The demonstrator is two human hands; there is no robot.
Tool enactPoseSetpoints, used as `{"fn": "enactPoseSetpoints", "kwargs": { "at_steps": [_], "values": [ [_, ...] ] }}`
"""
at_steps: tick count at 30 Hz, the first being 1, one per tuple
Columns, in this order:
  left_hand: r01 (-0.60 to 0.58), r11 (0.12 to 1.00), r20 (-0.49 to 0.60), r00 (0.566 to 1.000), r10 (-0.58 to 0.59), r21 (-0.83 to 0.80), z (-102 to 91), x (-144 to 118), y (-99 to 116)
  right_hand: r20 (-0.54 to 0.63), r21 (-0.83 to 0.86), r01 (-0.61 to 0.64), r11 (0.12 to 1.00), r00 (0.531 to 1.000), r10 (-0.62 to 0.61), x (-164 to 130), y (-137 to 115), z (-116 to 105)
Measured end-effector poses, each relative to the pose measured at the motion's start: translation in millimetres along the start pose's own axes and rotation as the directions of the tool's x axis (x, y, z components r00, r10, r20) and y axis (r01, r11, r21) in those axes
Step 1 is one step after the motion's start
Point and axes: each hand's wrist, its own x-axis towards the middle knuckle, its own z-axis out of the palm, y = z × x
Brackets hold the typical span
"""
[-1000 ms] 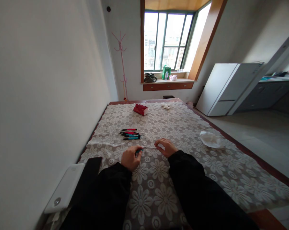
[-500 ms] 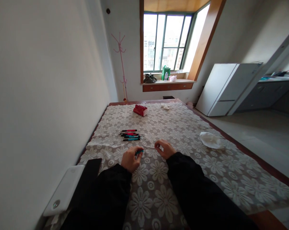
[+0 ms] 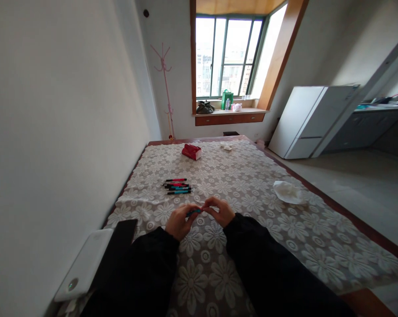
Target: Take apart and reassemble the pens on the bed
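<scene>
Biggest thing here is the table (image 3: pixel 304 246), covered in a grey cloth with white lace flowers, running from the person's lap to the wall under the window (image 3: pixel 230 57). A white fridge (image 3: pixel 312 121) sits off to the right and a pink coat stand (image 3: pixel 166 83) is in the far left corner. Compared with half a second ago the two hands have come together: they were a bit apart with a thin pale piece stretched between them, and now the fingertips meet over the cloth near the front edge. The left hand (image 3: pixel 179 221) is curled around a blue pen (image 3: pixel 193 212), thumb and fingers pinched on the barrel, while the right hand (image 3: pixel 220 211) pinches its other end with fingers tight; too small to tell which part each one grips. The pen looks slim, teal-blue with a dark bit, lying roughly level between both hands. Just beyond them a little pile of pens (image 3: pixel 177 186) rests on the cloth, red and blue ones with black ends, lined up side by side. Farther back there's a red box (image 3: pixel 191 151), and a crumpled white tissue (image 3: pixel 287 192) to the right. A white power bank (image 3: pixel 83 264) lies by the left sleeve. No readable writing on anything.
</scene>
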Motion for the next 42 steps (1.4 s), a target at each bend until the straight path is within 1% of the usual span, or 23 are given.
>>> {"fn": "enactPoseSetpoints", "kwargs": {
  "at_steps": [4,6,10,13,17,19,22,26,29,33,37,40,42],
  "values": [
    [0.004,1.000,0.003,1.000,-0.004,0.012,1.0,-0.7,-3.0,-0.070,-0.126,0.008,0.992,0.997,-0.017,-0.4,1.7,1.2],
    [-0.011,1.000,0.008,1.000,0.011,0.017,1.2,-1.0,-4.3,-0.057,-0.107,0.014,0.994,0.998,-0.020,-1.0,1.5,2.5],
    [-0.011,1.000,0.006,1.000,0.011,0.021,0.9,-0.9,-4.0,0.009,-0.077,0.051,0.996,0.999,-0.050,-2.9,-1.4,5.6],
    [-0.005,1.000,0.002,1.000,0.005,0.028,0.9,-0.7,-3.1,0.025,-0.088,0.061,0.994,0.998,-0.059,-4.0,-4.9,6.2],
    [-0.028,0.999,-0.016,0.999,0.028,0.027,1.9,-1.0,-5.0,0.037,-0.103,0.086,0.991,0.996,-0.083,-4.9,-8.2,5.8],
    [-0.045,0.999,-0.026,0.999,0.046,0.029,2.5,-1.2,-6.7,0.039,-0.119,0.091,0.989,0.995,-0.087,-5.0,-8.2,5.7],
    [-0.072,0.996,-0.039,0.997,0.074,0.051,3.2,-1.2,-9.4,0.045,-0.120,0.066,0.991,0.997,-0.061,-4.1,-6.6,5.8],
    [-0.074,0.994,-0.041,0.996,0.078,0.077,4.1,-1.6,-13.8,0.023,-0.044,-0.008,0.999,1.000,0.009,-2.4,-3.8,6.8],
    [-0.080,0.995,-0.054,0.995,0.083,0.064,5.1,-2.6,-17.4,-0.002,0.003,-0.034,0.999,0.999,0.034,-2.2,-1.6,8.4],
    [-0.075,0.996,-0.049,0.996,0.077,0.043,5.9,-3.4,-19.0,-0.018,-0.029,-0.004,1.000,1.000,0.004,-2.3,-0.5,9.5],
    [-0.081,0.996,-0.036,0.996,0.083,0.044,4.9,-2.8,-16.2,-0.041,-0.052,0.021,0.998,0.999,-0.024,-1.8,-3.1,9.1],
    [-0.114,0.990,-0.019,0.993,0.116,0.078,2.6,-1.6,-12.8,-0.021,-0.017,0.033,0.999,0.999,-0.033,-2.2,-5.5,8.8],
    [-0.109,0.986,-0.024,0.993,0.113,0.123,0.9,-0.8,-10.9,-0.010,0.001,0.035,0.999,0.999,-0.035,-2.8,-6.4,8.6]
  ]
}}
